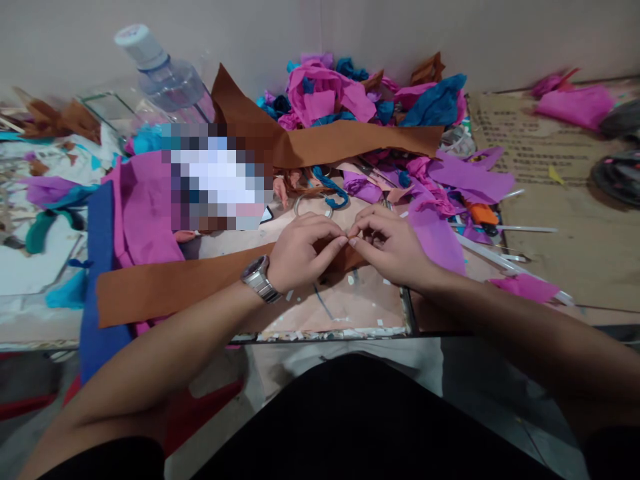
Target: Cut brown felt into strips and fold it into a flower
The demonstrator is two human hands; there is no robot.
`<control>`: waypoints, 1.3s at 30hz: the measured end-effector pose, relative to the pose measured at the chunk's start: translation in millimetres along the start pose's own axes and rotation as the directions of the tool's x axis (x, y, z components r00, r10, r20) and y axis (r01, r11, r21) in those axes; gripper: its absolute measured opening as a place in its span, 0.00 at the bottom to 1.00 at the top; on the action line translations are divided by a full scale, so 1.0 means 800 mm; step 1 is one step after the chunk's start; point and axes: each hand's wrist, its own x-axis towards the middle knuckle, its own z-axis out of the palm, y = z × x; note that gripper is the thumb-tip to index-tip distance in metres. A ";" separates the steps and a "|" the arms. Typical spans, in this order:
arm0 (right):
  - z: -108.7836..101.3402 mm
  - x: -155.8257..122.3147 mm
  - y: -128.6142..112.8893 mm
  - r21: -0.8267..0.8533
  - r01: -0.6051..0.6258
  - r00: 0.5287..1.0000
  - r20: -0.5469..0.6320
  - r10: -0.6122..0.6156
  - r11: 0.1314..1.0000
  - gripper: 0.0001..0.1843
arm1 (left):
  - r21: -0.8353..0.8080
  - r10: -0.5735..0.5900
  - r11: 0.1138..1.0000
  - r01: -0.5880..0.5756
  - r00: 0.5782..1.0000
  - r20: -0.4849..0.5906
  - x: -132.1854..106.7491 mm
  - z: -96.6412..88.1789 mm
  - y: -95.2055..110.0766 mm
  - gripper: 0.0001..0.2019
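My left hand (309, 250), with a metal watch (261, 279) on its wrist, and my right hand (393, 243) meet over the middle of the table. Both pinch the end of a long brown crepe paper strip (180, 283), thumbs and fingertips almost touching. The strip runs left beneath my left wrist to a magenta paper sheet (145, 213) and a blue sheet (100, 267). My fingers partly hide the pinched end. Just behind my left hand lies a thin ring (313, 205), partly covered.
A clear bottle with a white cap (140, 47) leans at the back left. Crumpled coloured paper (330, 93) is heaped by the wall, with another brown strip (360, 141) before it. White sticks (510, 263) and a cardboard sheet (540, 233) lie right. Green-handled pliers (40, 230) lie left.
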 end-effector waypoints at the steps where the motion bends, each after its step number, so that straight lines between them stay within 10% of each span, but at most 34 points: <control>1: 0.000 0.000 0.000 0.007 -0.001 1.000 0.000 0.001 1.000 0.02 | 0.003 0.000 1.000 0.000 1.000 0.001 0.000 0.000 0.000 0.09; 39: -0.001 0.003 0.004 0.072 -0.001 0.997 0.076 -0.004 0.997 0.02 | -0.007 -0.016 1.000 0.016 1.000 -0.015 -0.001 -0.001 0.003 0.09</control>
